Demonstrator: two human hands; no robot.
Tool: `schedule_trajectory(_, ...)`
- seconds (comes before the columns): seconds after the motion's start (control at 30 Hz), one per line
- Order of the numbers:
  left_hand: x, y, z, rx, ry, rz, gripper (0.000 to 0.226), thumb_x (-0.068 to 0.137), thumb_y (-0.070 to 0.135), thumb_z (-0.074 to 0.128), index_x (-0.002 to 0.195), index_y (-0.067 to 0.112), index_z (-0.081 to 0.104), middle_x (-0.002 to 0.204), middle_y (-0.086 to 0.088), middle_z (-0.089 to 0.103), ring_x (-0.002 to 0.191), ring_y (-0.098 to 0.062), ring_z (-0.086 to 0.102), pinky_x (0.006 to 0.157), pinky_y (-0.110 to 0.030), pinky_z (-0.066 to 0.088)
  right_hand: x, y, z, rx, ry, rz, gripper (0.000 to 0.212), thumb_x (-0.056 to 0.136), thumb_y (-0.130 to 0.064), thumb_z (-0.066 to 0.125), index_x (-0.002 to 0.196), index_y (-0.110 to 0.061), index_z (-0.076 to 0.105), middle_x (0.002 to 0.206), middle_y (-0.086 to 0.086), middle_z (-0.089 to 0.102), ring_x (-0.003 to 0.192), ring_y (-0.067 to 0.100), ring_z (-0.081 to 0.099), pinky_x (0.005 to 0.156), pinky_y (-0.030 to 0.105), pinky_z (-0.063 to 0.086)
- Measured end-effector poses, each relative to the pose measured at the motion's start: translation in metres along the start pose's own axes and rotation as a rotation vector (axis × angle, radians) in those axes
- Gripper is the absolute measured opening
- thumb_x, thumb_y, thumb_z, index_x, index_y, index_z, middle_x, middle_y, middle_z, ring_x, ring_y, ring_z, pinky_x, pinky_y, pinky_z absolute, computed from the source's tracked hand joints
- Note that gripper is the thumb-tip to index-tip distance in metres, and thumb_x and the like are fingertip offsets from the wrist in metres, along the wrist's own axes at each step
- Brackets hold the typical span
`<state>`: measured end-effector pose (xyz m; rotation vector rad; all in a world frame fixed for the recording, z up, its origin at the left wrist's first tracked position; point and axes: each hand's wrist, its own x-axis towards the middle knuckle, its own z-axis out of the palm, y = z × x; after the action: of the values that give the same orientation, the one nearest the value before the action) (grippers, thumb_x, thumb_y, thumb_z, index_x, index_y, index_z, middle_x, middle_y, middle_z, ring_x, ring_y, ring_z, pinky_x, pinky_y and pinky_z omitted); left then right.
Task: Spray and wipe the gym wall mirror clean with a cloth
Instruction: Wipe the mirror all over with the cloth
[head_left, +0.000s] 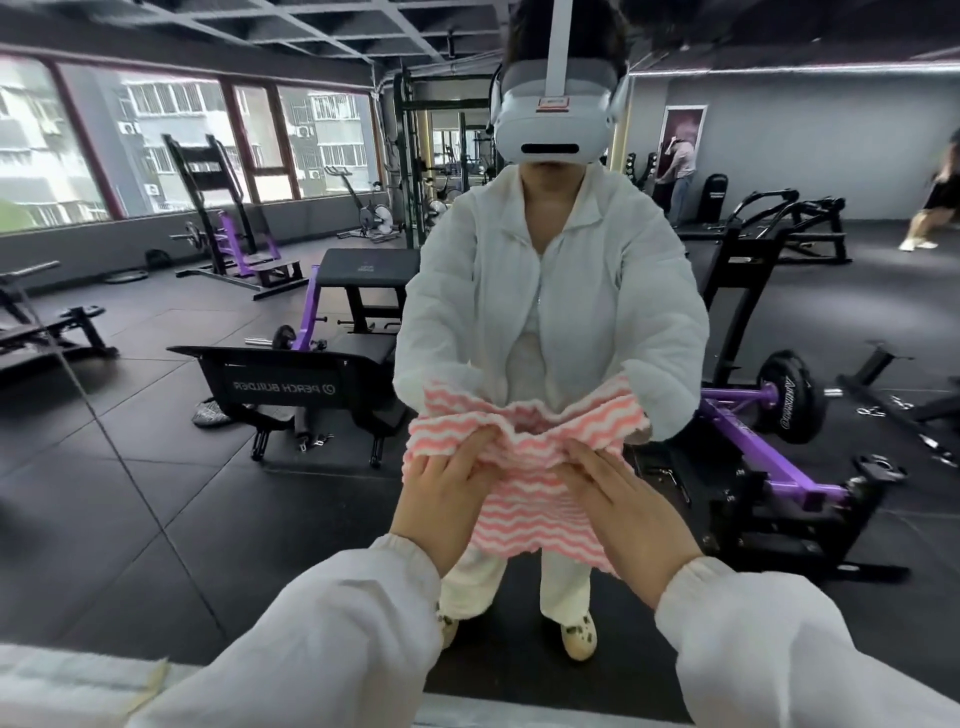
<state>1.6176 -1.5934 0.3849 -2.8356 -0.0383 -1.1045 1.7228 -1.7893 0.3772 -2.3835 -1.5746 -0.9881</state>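
Note:
The wall mirror fills almost the whole view and reflects the gym and me in a white jacket. A pink-and-white wavy-striped cloth is pressed against the glass at waist height. My left hand lies on the cloth's left side with fingers bunching its top edge. On the right side, my right hand presses flat with fingers spread toward the upper left. The cloth's reflection shows just above the hands. No spray bottle is in view.
A white ledge runs along the mirror's bottom edge. The reflection shows black and purple weight machines, a bench, windows at the left, and other people at the far right.

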Motion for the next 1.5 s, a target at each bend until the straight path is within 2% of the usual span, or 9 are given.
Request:
schedule_trajectory(0.13, -0.009, 0.001, -0.024, -0.18, -0.126, -0.081, 0.026, 0.079, 0.021, 0.042, 0.093, 0.017, 0.064, 0.096, 0.001, 0.067, 0.068, -0.021, 0.064, 0.067, -0.023, 0.038, -0.007, -0.01, -0.007, 0.216, -0.031, 0.105, 0.086, 0.045, -0.008, 0.091, 0.119, -0.013, 0.047, 0.119, 0.013, 0.057, 0.105, 0.023, 0.049, 0.085, 0.03, 0.05)
schedule_trajectory(0.27, -0.029, -0.005, -0.044, -0.402, -0.322, -0.18, 0.023, 0.098, 0.024, 0.043, 0.116, 0.018, 0.055, 0.101, 0.0, 0.066, 0.088, -0.021, 0.062, 0.075, -0.028, 0.044, -0.015, -0.026, -0.015, 0.495, -0.116, 0.286, 0.062, 0.083, -0.001, 0.063, 0.127, -0.031, 0.032, 0.14, -0.005, 0.027, 0.103, 0.024, 0.059, 0.079, 0.028, 0.048)
schedule_trajectory(0.47, -0.051, -0.028, -0.061, -0.564, -0.472, -0.301, 0.016, 0.089, 0.029, 0.062, 0.105, 0.028, 0.061, 0.091, 0.015, 0.065, 0.082, 0.001, 0.058, 0.074, -0.01, 0.043, -0.014, -0.025, -0.019, 0.538, -0.197, 0.332, 0.031, 0.081, 0.005, 0.061, 0.107, -0.012, 0.057, 0.129, -0.008, 0.03, 0.108, 0.003, 0.042, 0.086, 0.002, 0.028)
schedule_trajectory(0.7, -0.062, -0.046, -0.076, -0.684, -0.395, -0.481, 0.033, 0.088, 0.007, 0.062, 0.084, 0.039, 0.057, 0.078, 0.017, 0.065, 0.076, 0.005, 0.059, 0.067, -0.008, 0.043, -0.011, -0.02, -0.04, 0.724, -0.303, 0.574, 0.024, 0.079, -0.01, 0.072, 0.072, -0.027, 0.058, 0.075, -0.008, 0.06, 0.068, 0.004, 0.052, 0.064, 0.009, 0.041)
schedule_trajectory(0.93, -0.045, -0.055, -0.086, -0.537, -0.188, -0.353, 0.054, 0.076, -0.02, 0.052, 0.063, 0.031, 0.066, 0.084, 0.007, 0.062, 0.079, -0.005, 0.058, 0.08, -0.018, 0.045, 0.002, -0.027, -0.06, 0.978, -0.091, 0.812, 0.009, 0.084, -0.01, 0.069, 0.081, -0.018, 0.065, 0.078, 0.006, 0.064, 0.038, 0.003, 0.052, 0.037, 0.021, 0.043)
schedule_trajectory(1.13, 0.063, -0.047, -0.137, -0.111, 0.223, -0.366, 0.025, 0.094, 0.011, 0.053, 0.115, 0.012, 0.067, 0.124, -0.011, 0.055, 0.111, -0.027, 0.05, 0.094, -0.033, 0.039, 0.087, -0.017, -0.113, 0.97, 0.511, 0.72, 0.012, 0.089, -0.006, 0.061, 0.094, -0.015, 0.055, 0.085, -0.013, 0.058, 0.072, -0.007, 0.056, 0.069, 0.012, 0.048)
schedule_trajectory(1.27, 0.1, -0.043, -0.133, 0.164, 0.348, -0.436, 0.027, 0.084, 0.023, 0.068, 0.106, 0.007, 0.066, 0.125, -0.014, 0.051, 0.116, -0.034, 0.046, 0.098, -0.041, 0.032, 0.125, -0.022, -0.123, 0.929, 0.647, 0.61, 0.027, 0.086, 0.002, 0.056, 0.112, -0.006, 0.054, 0.116, -0.002, 0.051, 0.091, -0.012, 0.051, 0.079, 0.001, 0.038)
schedule_trajectory(1.37, 0.107, -0.049, -0.116, 0.316, 0.514, -0.297, 0.031, 0.072, 0.017, 0.075, 0.1, 0.011, 0.064, 0.114, -0.01, 0.05, 0.102, -0.028, 0.048, 0.089, -0.036, 0.031, 0.13, -0.022, -0.106, 0.676, 0.614, 0.3, 0.021, 0.09, 0.001, 0.048, 0.11, -0.002, 0.052, 0.148, 0.01, 0.032, 0.137, 0.023, 0.034, 0.114, 0.033, 0.029)
schedule_trajectory(1.5, 0.111, -0.055, -0.108, 0.468, 0.608, 0.011, 0.049, 0.078, 0.007, 0.046, 0.126, 0.016, 0.049, 0.111, -0.005, 0.035, 0.096, -0.023, 0.038, 0.086, -0.039, 0.035, 0.141, -0.003, -0.08, 0.105, 0.486, -0.013, 0.03, 0.083, 0.004, 0.06, 0.112, -0.004, 0.055, 0.144, 0.019, 0.042, 0.136, 0.041, 0.026, 0.111, 0.06, 0.016)
